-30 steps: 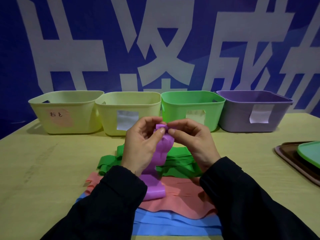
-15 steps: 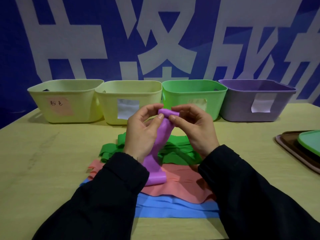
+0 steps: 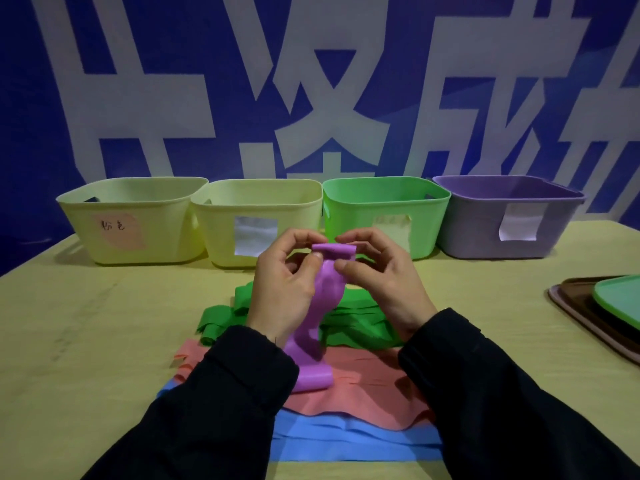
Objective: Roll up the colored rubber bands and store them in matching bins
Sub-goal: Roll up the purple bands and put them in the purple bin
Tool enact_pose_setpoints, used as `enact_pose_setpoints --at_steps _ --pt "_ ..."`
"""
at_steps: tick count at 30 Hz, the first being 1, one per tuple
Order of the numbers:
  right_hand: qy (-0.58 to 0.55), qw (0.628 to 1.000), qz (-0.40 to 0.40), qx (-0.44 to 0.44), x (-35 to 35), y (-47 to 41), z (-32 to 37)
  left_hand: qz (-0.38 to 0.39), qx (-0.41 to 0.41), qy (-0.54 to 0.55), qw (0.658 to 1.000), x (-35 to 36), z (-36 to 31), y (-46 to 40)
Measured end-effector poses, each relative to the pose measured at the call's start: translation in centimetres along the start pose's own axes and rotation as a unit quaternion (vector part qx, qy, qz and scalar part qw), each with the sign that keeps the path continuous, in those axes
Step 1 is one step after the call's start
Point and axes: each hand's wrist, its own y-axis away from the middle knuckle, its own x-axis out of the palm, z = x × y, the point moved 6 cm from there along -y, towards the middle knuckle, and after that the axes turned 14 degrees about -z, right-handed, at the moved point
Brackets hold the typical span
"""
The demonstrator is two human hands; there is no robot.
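Hands, left (image 3: 284,289) and right (image 3: 384,282), both pinch the purple band (image 3: 327,299) (its top end rolled) in front of the green bin (image 3: 386,216), its tail on the red band (image 3: 363,386).

Purple band (image 3: 325,303) at centre; green bands (image 3: 360,323), pink bands (image 3: 367,386), blue bands (image 3: 346,441) toward six o'clock; black sleeves (image 3: 225,403).

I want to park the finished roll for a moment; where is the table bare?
Bare wooden table lies left of the green bands, and between them and the stacked trays. The middle is crowded with bands.
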Motion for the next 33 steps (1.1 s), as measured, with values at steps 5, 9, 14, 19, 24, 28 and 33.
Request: enact_pose_setpoints --at_steps 5,9,14,19,24,28,33 --pt "-0.014 1.000 -0.010 0.008 -0.03 -0.22 -0.27 0.006 -0.006 -0.001 1.000 0.14 0.28 0.04" --pt "-0.048 0.999 -0.002 0.024 0.13 0.08 0.24 -0.009 -0.009 0.003 1.000 -0.19 0.43 -0.17" --pt "-0.023 0.999 -0.027 0.010 -0.04 -0.21 0.14 0.000 -0.007 -0.003 1.000 0.08 0.50 0.20" --pt "-0.015 0.999 -0.031 -0.005 -0.38 -0.37 0.36 0.006 -0.025 0.024 0.999 -0.06 0.39 0.37" --pt "-0.018 0.999 -0.029 -0.015 -0.34 -0.20 0.53 -0.003 -0.054 0.045 0.998 0.18 0.88 0.22" --pt "-0.041 0.998 -0.025 0.046 -0.20 -0.19 -0.09 0.006 -0.054 0.054 0.997 0.17 0.75 0.24" --pt "-0.029 0.999 -0.037 -0.004 -0.33 -0.17 0.42 0.008 -0.065 0.083 0.994 0.40 0.74 0.18"
